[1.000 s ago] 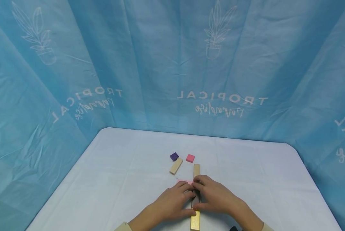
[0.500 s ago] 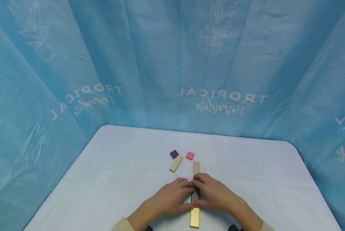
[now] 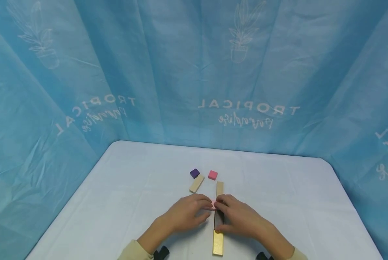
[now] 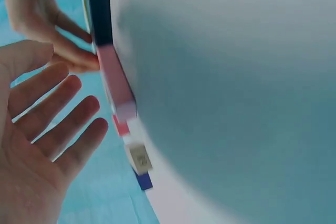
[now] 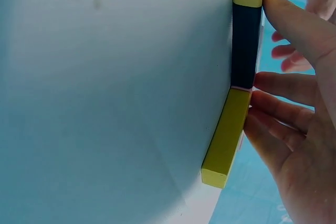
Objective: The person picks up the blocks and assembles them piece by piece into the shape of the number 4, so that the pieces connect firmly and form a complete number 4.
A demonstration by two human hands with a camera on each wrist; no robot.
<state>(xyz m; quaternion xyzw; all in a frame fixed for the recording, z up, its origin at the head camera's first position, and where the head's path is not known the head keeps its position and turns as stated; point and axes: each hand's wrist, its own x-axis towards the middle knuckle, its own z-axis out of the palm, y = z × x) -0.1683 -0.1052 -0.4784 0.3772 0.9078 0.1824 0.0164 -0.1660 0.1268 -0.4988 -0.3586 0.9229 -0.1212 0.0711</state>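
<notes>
A row of blocks runs away from me on the white table: a gold block (image 3: 218, 243) nearest, then a dark block (image 3: 218, 218), then a plain wooden block (image 3: 219, 188) at the far end. A pink block (image 4: 116, 83) juts left from the row, beyond the dark one. My right hand (image 3: 242, 217) spans the row from the right, thumb at the gold-dark joint. Its fingertips (image 5: 257, 80) touch the row around the joint of the dark and plain wooden blocks. My left hand (image 4: 39, 124) hovers left of the row with fingers spread and holding nothing.
Behind the row lie a purple block (image 3: 195, 173), a loose wooden block (image 3: 197, 183) and a small red-pink block (image 3: 213, 175). A blue printed curtain (image 3: 181, 72) hangs around the table (image 3: 132, 187). Black wrist gear (image 3: 161, 252) shows under the left wrist.
My left hand has let go of the row and shifted left, its fingertips now apart from the gold and dark blocks. My right hand stays in place on the row.
</notes>
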